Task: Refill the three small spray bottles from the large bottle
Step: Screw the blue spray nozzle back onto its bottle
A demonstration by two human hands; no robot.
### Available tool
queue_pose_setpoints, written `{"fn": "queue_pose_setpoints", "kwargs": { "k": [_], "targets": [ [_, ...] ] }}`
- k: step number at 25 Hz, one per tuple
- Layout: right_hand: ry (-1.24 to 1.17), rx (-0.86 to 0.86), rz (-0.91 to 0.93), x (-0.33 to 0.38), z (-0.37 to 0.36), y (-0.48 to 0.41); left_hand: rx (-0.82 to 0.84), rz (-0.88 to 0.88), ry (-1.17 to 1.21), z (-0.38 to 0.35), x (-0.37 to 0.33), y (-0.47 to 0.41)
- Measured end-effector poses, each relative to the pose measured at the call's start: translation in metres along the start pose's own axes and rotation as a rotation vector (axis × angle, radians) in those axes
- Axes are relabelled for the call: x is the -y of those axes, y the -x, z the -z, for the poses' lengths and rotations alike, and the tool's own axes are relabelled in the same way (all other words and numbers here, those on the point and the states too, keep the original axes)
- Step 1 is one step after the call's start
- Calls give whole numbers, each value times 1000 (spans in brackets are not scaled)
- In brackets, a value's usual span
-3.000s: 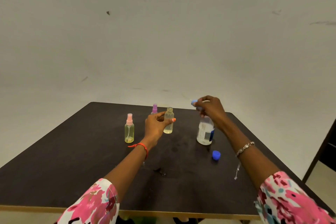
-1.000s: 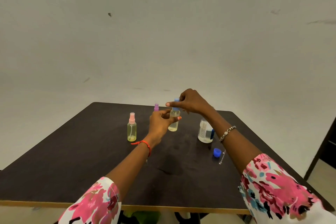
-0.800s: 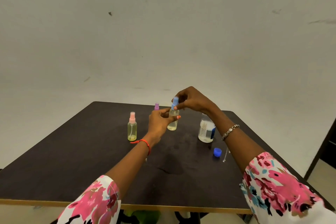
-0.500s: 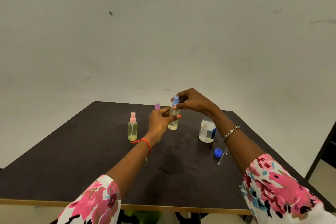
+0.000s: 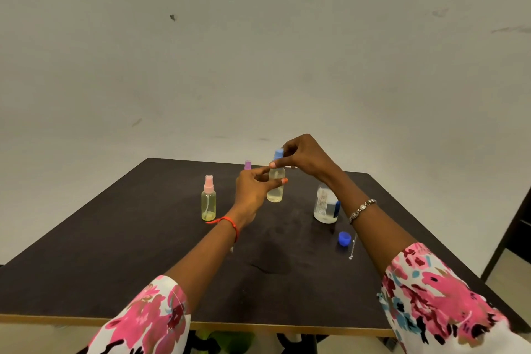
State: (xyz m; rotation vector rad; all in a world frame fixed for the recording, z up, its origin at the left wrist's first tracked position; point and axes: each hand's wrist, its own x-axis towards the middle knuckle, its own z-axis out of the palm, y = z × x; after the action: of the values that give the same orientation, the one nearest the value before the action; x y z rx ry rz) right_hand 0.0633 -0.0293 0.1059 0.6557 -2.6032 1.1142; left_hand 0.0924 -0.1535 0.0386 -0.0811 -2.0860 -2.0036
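Observation:
My left hand [image 5: 253,190] grips the body of a small clear spray bottle [image 5: 275,194] that stands on the dark table [image 5: 115,253]. My right hand [image 5: 304,156] pinches its blue spray top [image 5: 278,154], which sits on the bottle's neck. A second small bottle with a pink top [image 5: 208,201] stands to the left, holding a little yellowish liquid. Behind my left hand only the purple top [image 5: 247,165] of the third small bottle shows. The large clear bottle [image 5: 326,205], uncapped, stands to the right, partly behind my right forearm. Its blue cap [image 5: 344,238] lies in front of it.
A thin silvery chain-like item [image 5: 352,248] lies on the table beside the blue cap. A wet-looking patch [image 5: 270,267] marks the table middle. A plain wall stands behind the table, and a dark piece of furniture [image 5: 517,227] is at the right edge.
My right hand carried the blue spray top from above the large bottle over to the small bottle and set it on the neck. My left hand has kept hold of that bottle.

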Motion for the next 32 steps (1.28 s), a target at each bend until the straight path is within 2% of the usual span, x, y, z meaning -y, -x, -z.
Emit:
{"fn": "queue_pose_setpoints", "kwargs": {
  "k": [2, 4, 7, 9, 19, 22, 27, 32],
  "targets": [
    [5, -101, -51, -1, -9, 0, -18, 11, 10, -3, 0, 0],
    [-1, -131, -83, -2, -13, -1, -11, 9, 6, -4, 2, -1],
    [-44, 55, -56, -7, -4, -1, 5, 21, 3, -2, 2, -2],
    [-80, 104, -26, -10, -1, 1, 19, 12, -5, 0, 4, -5],
    [3, -120, -25, -33, -31, 7, -1, -43, 36, -13, 27, -9],
    [-7, -143, -71, -49, -39, 5, 69, 15, 35, -19, 40, -16],
    [-16, -254, -201, -86, -51, -4, 101, 208, -34, -18, 73, -27],
    [3, -254, -287, -108, -62, -6, 141, 215, -192, -7, 95, -34]
  ]
}}
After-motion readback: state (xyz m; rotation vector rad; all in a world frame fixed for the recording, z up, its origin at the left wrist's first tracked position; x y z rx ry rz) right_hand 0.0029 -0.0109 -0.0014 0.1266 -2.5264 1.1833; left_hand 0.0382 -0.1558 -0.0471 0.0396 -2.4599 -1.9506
